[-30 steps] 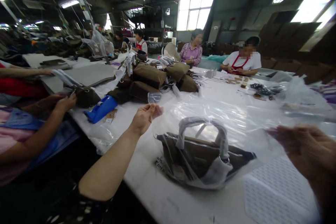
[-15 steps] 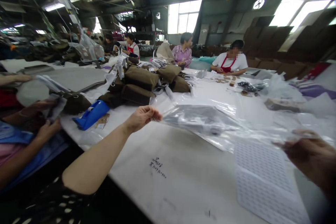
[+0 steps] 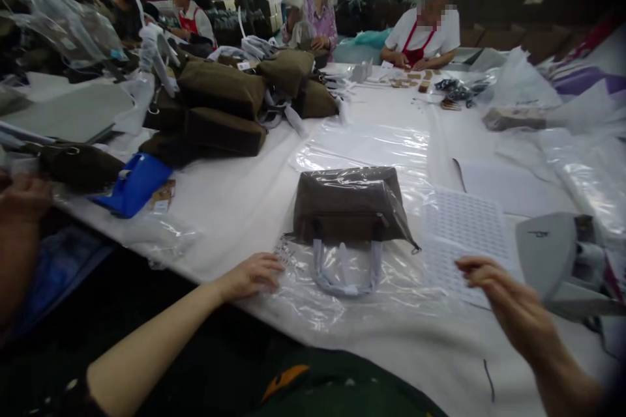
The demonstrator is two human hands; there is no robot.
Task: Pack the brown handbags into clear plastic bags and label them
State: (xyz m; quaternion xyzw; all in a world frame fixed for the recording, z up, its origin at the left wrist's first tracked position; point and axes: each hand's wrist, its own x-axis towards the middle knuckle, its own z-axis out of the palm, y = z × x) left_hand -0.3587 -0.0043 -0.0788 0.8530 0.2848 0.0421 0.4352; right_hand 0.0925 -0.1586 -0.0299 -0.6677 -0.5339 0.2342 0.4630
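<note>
An olive-brown handbag [image 3: 349, 205] lies on the white table inside a clear plastic bag, its grey wrapped handles [image 3: 345, 268] pointing towards me. Beneath it spreads a clear plastic sheet [image 3: 362, 146]. My left hand [image 3: 249, 275] rests at the plastic's near edge, just left of the handles, holding nothing. My right hand [image 3: 508, 296] hovers with its fingers apart at the near edge of a white dotted foam sheet [image 3: 464, 234], right of the handbag, and it also holds nothing.
A pile of olive bags [image 3: 220, 91] stands beyond the handbag, with a blue tape dispenser [image 3: 134, 186] at its near left. A co-worker's hand [image 3: 24, 199] is at the left edge. Two seated co-workers [image 3: 425, 19] work across the table. A grey object [image 3: 545, 254] sits at right.
The plastic-wrapped handbag, held up in the plastic between my hands half a second ago, now lies flat on the table. Both hands have let go, and the view has tilted downward.
</note>
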